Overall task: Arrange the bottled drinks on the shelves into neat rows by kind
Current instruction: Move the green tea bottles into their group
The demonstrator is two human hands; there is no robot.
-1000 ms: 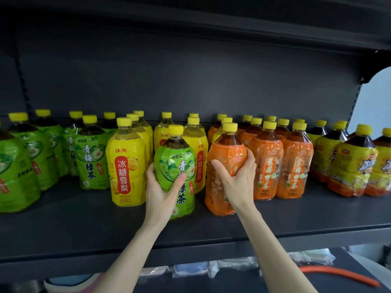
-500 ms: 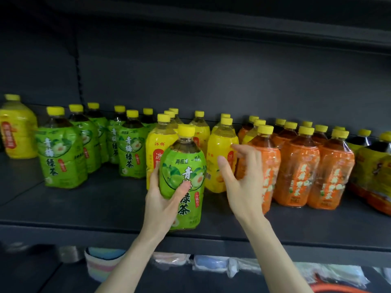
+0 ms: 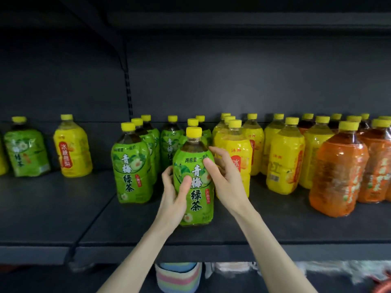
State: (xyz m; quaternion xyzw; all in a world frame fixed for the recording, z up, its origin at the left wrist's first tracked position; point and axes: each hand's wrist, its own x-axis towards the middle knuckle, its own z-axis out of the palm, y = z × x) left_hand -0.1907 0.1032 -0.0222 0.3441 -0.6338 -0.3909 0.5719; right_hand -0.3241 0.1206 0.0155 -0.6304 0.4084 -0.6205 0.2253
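A green-labelled tea bottle (image 3: pixel 194 185) with a yellow cap stands upright near the front of the dark shelf (image 3: pixel 275 225). My left hand (image 3: pixel 174 195) grips its left side, thumb across the label. My right hand (image 3: pixel 224 178) touches its upper right side with the fingers spread. More green bottles (image 3: pixel 132 163) stand in a group just left and behind. Yellow-labelled bottles (image 3: pixel 283 163) stand to the right, and orange-labelled bottles (image 3: pixel 336 176) stand further right.
On the neighbouring shelf section to the left stand one green bottle (image 3: pixel 26 153) and one yellow bottle (image 3: pixel 73 149). An upright post (image 3: pixel 128 85) divides the back panels. Below the shelf a striped bag (image 3: pixel 179 275) and plastic-wrapped goods show.
My left hand has carried the green bottle leftward, past the yellow bottles, toward the green group. My right hand let go of the orange bottle and came over to the green bottle.
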